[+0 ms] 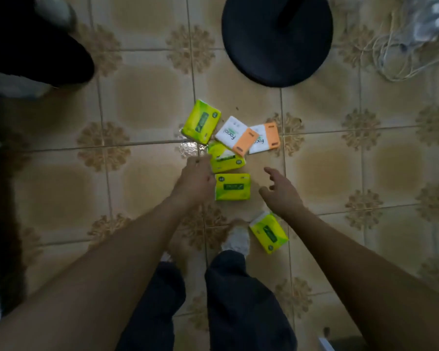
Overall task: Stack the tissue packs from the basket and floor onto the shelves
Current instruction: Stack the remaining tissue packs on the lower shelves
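Note:
Several tissue packs lie loose on the tiled floor. One green pack [201, 122] lies farthest away, another [227, 158] sits partly under a white-and-orange pack [236, 136], and a second white-and-orange pack [264, 138] lies to its right. A third green pack [232, 186] lies between my hands, and one more [269, 232] lies by my foot. My left hand [196, 178] hangs with loosely curled fingers at the left edges of the two middle green packs and holds nothing that I can see. My right hand [279, 190] hovers to the right of the third pack with its fingers spread and holds nothing.
A round black base with a pole [276, 39] stands on the floor behind the packs. White cables [395, 59] lie at the top right. Another person's dark shoe [36, 46] is at the upper left. My own legs and foot [236, 240] are below.

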The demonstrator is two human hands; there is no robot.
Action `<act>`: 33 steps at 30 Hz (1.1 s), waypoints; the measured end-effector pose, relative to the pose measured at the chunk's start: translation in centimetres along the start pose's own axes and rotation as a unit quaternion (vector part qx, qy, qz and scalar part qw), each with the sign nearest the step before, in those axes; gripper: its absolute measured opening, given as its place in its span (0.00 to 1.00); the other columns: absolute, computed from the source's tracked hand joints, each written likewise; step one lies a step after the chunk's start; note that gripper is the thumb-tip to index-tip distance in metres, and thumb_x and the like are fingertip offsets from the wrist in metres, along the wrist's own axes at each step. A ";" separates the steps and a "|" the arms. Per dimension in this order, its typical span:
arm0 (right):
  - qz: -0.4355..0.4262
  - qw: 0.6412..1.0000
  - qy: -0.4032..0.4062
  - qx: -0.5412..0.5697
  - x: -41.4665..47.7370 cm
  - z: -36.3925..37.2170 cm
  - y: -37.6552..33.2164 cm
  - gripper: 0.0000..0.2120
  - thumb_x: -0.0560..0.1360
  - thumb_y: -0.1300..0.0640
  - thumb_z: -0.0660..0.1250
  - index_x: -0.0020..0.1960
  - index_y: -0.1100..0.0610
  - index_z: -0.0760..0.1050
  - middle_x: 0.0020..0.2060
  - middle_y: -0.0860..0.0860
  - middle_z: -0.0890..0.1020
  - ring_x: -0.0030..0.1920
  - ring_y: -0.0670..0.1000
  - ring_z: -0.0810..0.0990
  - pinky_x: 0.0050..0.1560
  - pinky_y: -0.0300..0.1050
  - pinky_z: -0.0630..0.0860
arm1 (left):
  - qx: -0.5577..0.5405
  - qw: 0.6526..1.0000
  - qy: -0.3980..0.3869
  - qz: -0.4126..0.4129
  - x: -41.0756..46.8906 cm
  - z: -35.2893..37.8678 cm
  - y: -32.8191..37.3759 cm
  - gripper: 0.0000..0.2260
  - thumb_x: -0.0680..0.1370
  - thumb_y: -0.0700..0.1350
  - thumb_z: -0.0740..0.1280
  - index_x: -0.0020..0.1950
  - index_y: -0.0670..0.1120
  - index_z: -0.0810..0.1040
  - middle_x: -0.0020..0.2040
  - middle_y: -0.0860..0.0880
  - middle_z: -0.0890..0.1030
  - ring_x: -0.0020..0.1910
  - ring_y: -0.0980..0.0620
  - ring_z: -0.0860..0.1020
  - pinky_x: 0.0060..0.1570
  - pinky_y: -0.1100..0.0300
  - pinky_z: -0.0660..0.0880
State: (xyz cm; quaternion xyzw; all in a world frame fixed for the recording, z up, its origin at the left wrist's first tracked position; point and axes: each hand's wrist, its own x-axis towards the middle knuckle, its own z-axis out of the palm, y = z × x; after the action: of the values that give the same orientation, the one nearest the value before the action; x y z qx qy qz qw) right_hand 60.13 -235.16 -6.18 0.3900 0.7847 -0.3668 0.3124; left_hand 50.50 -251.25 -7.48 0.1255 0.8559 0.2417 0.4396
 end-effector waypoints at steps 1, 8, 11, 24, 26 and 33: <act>-0.011 1.000 0.013 0.012 3.0 0.9 0.7 0.27 0.77 0.59 0.61 0.74 0.55 0.59 0.68 0.59 0.68 0.64 0.57 0.71 0.59 0.48 0.68 | 0.014 1.000 0.011 0.009 3.5 1.4 -0.6 0.24 0.78 0.39 0.60 0.73 0.42 0.61 0.69 0.37 0.62 0.68 0.39 0.65 0.64 0.55 0.63; -0.037 0.981 0.059 0.180 17.7 7.7 3.7 0.30 0.78 0.58 0.61 0.75 0.56 0.52 0.71 0.54 0.65 0.67 0.54 0.69 0.53 0.41 0.69 | 0.129 0.988 0.034 0.081 21.6 7.9 -3.5 0.32 0.76 0.48 0.59 0.77 0.45 0.50 0.77 0.45 0.54 0.75 0.45 0.51 0.69 0.53 0.49; -0.012 0.958 0.055 0.281 19.9 9.2 3.9 0.34 0.77 0.58 0.63 0.76 0.55 0.47 0.72 0.54 0.63 0.62 0.49 0.71 0.58 0.45 0.71 | 0.113 0.993 0.042 0.020 23.8 9.5 -3.8 0.32 0.75 0.48 0.61 0.76 0.47 0.51 0.73 0.46 0.63 0.71 0.40 0.55 0.66 0.50 0.59; 0.049 0.942 0.058 0.326 2.5 3.3 -0.8 0.27 0.76 0.66 0.60 0.73 0.56 0.59 0.67 0.55 0.70 0.63 0.52 0.72 0.58 0.47 0.72 | -0.259 0.964 0.052 -0.045 4.7 2.5 0.3 0.42 0.72 0.41 0.70 0.77 0.51 0.45 0.68 0.38 0.60 0.68 0.43 0.63 0.63 0.59 0.66; 0.033 0.949 0.053 0.309 -3.8 0.9 -3.3 0.25 0.76 0.68 0.59 0.72 0.57 0.62 0.66 0.56 0.71 0.60 0.51 0.73 0.54 0.43 0.73 | -0.303 0.952 0.025 -0.041 -1.4 -0.4 1.7 0.47 0.67 0.44 0.71 0.77 0.54 0.45 0.69 0.41 0.65 0.68 0.42 0.67 0.65 0.49 0.68; 0.023 0.937 0.071 0.342 -22.9 -8.0 -12.6 0.21 0.76 0.67 0.61 0.68 0.63 0.65 0.58 0.56 0.73 0.52 0.50 0.72 0.47 0.36 0.71 | -0.406 0.907 0.087 -0.070 -22.3 -12.2 9.0 0.14 0.74 0.34 0.69 0.52 0.45 0.67 0.43 0.51 0.71 0.38 0.59 0.71 0.38 0.65 0.72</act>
State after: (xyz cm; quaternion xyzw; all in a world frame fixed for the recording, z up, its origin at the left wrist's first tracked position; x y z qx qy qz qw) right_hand 59.32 -242.78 20.09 0.5158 0.6232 -0.5771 0.1122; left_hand 53.60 -256.85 18.75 -0.1455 0.7251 0.5473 0.3917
